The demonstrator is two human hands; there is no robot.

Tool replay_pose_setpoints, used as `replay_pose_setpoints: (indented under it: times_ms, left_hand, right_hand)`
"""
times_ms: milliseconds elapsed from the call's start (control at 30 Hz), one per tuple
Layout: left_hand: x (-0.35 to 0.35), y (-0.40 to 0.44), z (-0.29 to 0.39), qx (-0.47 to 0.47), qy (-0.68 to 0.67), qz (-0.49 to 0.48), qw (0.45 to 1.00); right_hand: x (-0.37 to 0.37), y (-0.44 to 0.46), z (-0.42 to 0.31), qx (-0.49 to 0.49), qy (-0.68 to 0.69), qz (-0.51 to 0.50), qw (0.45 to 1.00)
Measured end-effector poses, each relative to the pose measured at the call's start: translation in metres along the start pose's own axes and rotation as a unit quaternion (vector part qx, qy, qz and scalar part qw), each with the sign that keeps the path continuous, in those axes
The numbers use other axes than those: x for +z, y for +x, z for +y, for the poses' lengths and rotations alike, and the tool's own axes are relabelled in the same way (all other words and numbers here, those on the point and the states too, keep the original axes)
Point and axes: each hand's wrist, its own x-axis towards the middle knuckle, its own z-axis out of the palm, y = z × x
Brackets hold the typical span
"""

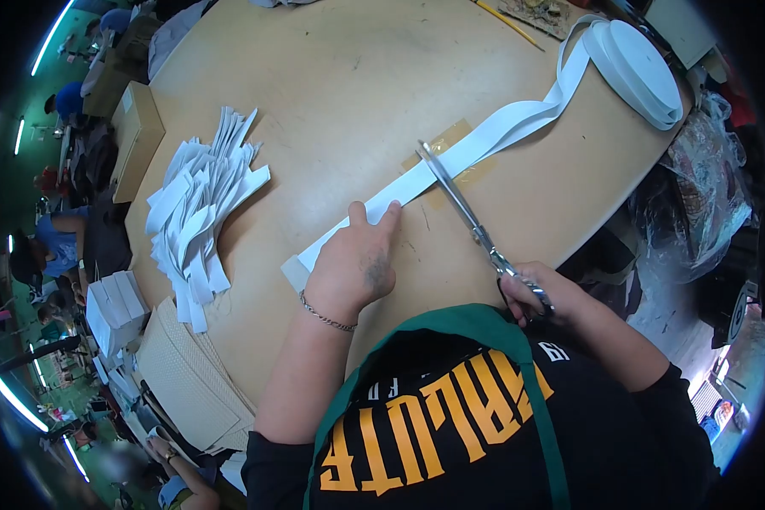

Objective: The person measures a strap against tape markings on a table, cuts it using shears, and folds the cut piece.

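My left hand [354, 259] lies on a white elastic band [416, 180] with its fingers stretched out, pressing the band onto the table. The band runs diagonally up to the right, to a large white roll [633, 72]. My right hand [535, 293] grips the handles of metal scissors [463, 208]. Their blades cross the band just right of my left fingertips; whether the lower blade is under it, I cannot tell. Brown tape [450, 136] sticks to the table by the blades. A small pale piece [295, 272] shows at the band's lower left end.
A heap of cut white strips [204, 212] lies on the left of the table [331, 93]. Stacked beige sheets [187, 382] and a cardboard box [136, 140] stand along the left edge. A yellow pencil [510, 25] lies at the back. Other people work on the left.
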Motion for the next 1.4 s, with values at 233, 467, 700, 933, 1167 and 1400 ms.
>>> replay_pose_setpoints:
  times_ms: [233,467,700,933,1167,1400]
  left_hand:
    - [-0.002,0.006,0.006,-0.020,0.005,-0.028,0.999]
    - [-0.013,0.015,0.019,-0.030,0.029,-0.062,0.997]
    - [-0.012,0.015,0.025,-0.057,0.014,-0.066,0.996]
    - [-0.012,0.015,0.025,-0.061,0.007,-0.057,0.996]
    - [-0.012,0.015,0.026,-0.051,0.018,-0.046,0.997]
    - [-0.008,0.014,0.021,-0.048,0.008,-0.049,0.998]
  right_hand:
    - [-0.063,-0.038,-0.047,-0.116,-0.103,-0.009,0.988]
    - [-0.125,0.039,-0.148,-0.162,-0.394,0.388,0.817]
    - [-0.176,0.144,-0.187,-0.189,-0.600,0.495,0.599]
    - [-0.084,0.092,-0.101,-0.510,-0.666,0.065,0.540]
    - [-0.092,0.112,-0.096,-0.535,-0.618,0.248,0.519]
    - [-0.049,0.102,-0.060,-0.516,-0.573,0.171,0.613]
